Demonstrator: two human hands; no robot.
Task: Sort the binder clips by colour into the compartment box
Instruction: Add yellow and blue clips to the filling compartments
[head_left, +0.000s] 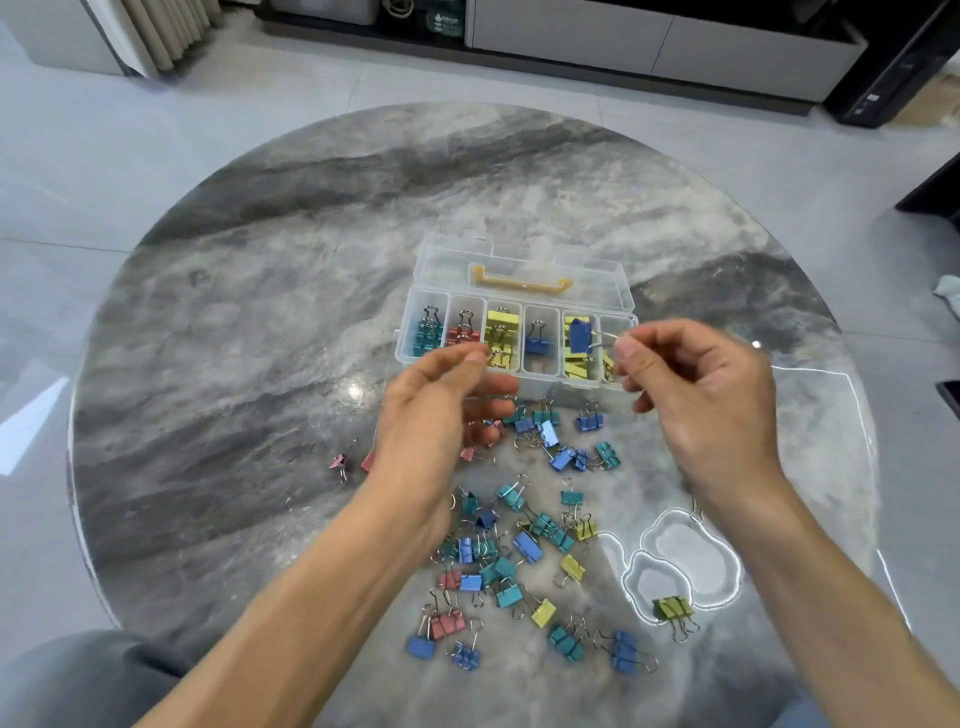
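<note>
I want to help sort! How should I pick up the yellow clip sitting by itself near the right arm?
Pinch the yellow clip by its two wire handles, which stick out toward you and lie flat on the table. Come from the near side, fingers above and below the loops. The right hand holds a blue clip by its handle that way.

Round grey marble-look table top (270, 291): glossy, smooth, reflective. Clear plastic compartment box (519, 332), yellow plastic handle (519, 280). Coloured painted binder clips (524, 545), shiny wire-metal handles.
</note>
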